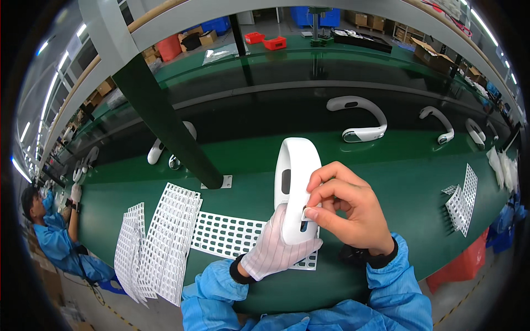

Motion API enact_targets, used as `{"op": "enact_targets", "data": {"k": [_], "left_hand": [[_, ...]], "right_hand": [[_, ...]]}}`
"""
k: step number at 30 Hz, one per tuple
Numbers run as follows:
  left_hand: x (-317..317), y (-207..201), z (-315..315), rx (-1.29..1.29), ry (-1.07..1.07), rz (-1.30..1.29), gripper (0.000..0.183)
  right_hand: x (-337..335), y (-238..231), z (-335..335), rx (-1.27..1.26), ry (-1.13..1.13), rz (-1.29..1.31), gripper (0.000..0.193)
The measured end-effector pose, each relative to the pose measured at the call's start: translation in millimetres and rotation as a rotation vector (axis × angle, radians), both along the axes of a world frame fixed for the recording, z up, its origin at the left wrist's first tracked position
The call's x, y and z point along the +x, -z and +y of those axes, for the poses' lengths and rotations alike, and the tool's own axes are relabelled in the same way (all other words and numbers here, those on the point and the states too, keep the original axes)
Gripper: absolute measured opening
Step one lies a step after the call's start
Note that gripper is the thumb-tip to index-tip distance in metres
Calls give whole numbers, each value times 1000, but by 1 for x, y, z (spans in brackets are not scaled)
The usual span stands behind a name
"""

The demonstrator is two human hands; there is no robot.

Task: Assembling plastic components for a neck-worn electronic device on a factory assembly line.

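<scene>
My left hand [270, 251], in a striped white glove, is closed around the lower end of a white, curved neck fan [298, 157] held upright over the bench. The fan has a dark oval patch on its inner side and a dark slot near its lower end. My bare right hand [356, 212] pinches a small pale piece [307, 213] between thumb and forefinger, right at that slot. What the piece is stays too small to tell. Beneath my left hand lies a white sheet with rows of oval cut-outs [223, 234]. More such sheets [168, 240] are piled to its left.
A dark green post [171, 127] rises from the green bench [254, 179]. Beyond it, several neck fans [364, 134] lie along the black conveyor [265, 105]. Bent perforated sheets [464, 201] stand at the right, near white bags [503, 168]. A co-worker in blue [61, 243] sits far left.
</scene>
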State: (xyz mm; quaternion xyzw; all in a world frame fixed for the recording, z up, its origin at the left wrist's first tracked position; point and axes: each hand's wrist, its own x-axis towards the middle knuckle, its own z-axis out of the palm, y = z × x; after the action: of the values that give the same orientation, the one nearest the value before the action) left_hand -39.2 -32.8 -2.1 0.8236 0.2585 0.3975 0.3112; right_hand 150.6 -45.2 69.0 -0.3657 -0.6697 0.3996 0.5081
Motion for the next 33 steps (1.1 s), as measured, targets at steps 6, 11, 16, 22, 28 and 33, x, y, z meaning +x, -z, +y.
{"op": "enact_targets", "data": {"k": [6, 11, 16, 22, 28, 33], "left_hand": [[0, -1, -2, -199, 6, -22, 73], [-1, 3, 1, -94, 38, 34, 69], [1, 2, 2, -409, 16, -10, 68], [0, 3, 1, -250, -12, 91, 61], [-2, 13, 3, -354, 63, -24, 76], [-3, 11, 1, -278, 36, 30, 75]], "right_hand": [[-2, 4, 1, 96, 26, -47, 9], [0, 4, 2, 118, 27, -61, 11], [0, 6, 4, 160, 26, -69, 11], [0, 7, 5, 177, 20, -73, 12], [0, 8, 6, 201, 31, -92, 12], [-1, 7, 7, 206, 43, -102, 12]]}}
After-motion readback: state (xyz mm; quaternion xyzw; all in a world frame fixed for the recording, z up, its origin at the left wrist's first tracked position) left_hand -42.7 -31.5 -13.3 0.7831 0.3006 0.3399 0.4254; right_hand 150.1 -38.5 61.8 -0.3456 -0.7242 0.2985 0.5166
